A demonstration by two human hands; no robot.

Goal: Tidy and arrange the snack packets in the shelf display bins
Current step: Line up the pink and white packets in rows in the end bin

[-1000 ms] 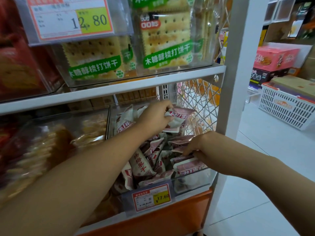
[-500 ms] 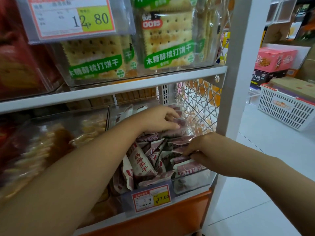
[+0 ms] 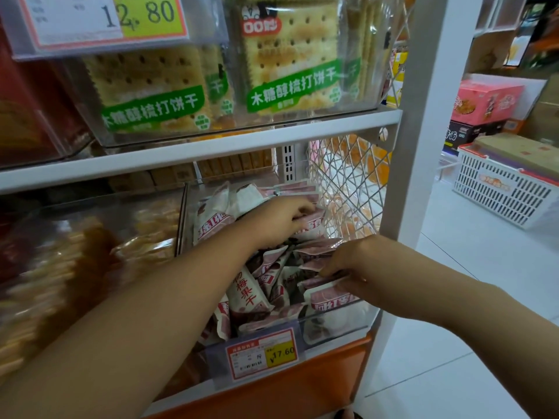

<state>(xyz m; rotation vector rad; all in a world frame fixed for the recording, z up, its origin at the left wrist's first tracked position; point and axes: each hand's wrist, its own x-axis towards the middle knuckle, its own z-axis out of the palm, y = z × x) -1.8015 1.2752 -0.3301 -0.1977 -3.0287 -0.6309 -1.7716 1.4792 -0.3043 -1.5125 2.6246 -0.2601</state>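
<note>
Pink-and-white snack packets (image 3: 246, 293) marked 梅果干, heaped loose in the clear bin (image 3: 335, 325) under both hands. Yellow price tag (image 3: 261, 353) below the right hand (image 3: 348, 261): ¥17.60. Left hand (image 3: 281, 220) curled round one packet at the back, right pinching another near the front. Above both, 木糖醇梳打饼干 cracker packs (image 3: 290, 55), upper tag (image 3: 102, 18) 12.80.

Right of the white shelf post (image 3: 423, 122) lie pale floor tiles (image 3: 459, 313), a white basket (image 3: 499, 195) and stacked boxes (image 3: 484, 101).
</note>
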